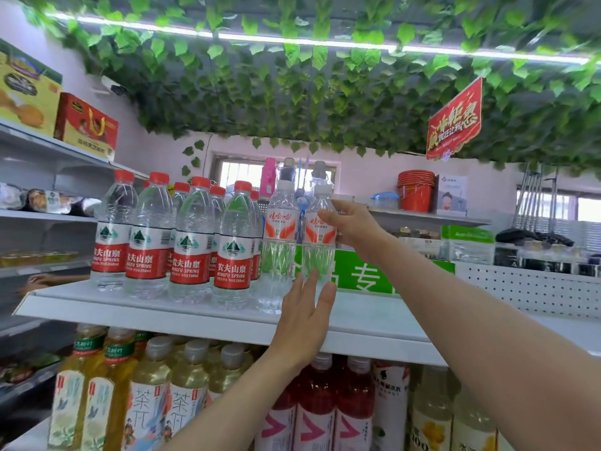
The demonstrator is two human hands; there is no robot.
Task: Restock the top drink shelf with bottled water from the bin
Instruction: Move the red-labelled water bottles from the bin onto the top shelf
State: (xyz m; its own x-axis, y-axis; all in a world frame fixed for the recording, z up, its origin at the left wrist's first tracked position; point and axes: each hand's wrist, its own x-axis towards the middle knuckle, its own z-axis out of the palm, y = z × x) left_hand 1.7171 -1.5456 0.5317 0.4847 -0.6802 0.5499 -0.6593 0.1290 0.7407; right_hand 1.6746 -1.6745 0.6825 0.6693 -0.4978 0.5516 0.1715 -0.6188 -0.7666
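Clear plastic with a white cap and an orange-and-white label: that is the water bottle (317,257) the person has hold of, standing upright on the white top shelf (367,315). The right hand (353,227) grips it from its right side at label height, thumb across the front of the label and the other fingers hidden behind. The left hand (305,315) comes up from below with fingers straight and slightly spread, holding nothing, its fingertips against the bottle's lower body near the base. Just to the left of both hands stands a second bottle of the same kind (280,242), close beside the gripped one. Further left of the hands is a tight cluster of red-capped water bottles (192,245) with red-and-white labels, several rows deep. Behind the gripped bottle, past the right wrist, a green sign with white characters (364,271) shows. Below the left forearm, on the next shelf down, stand yellow tea bottles (146,402) and, under the wrist, red drinks (318,411). High above both hands hang green leaves (325,92) and, off to the right, a red sign (454,120).
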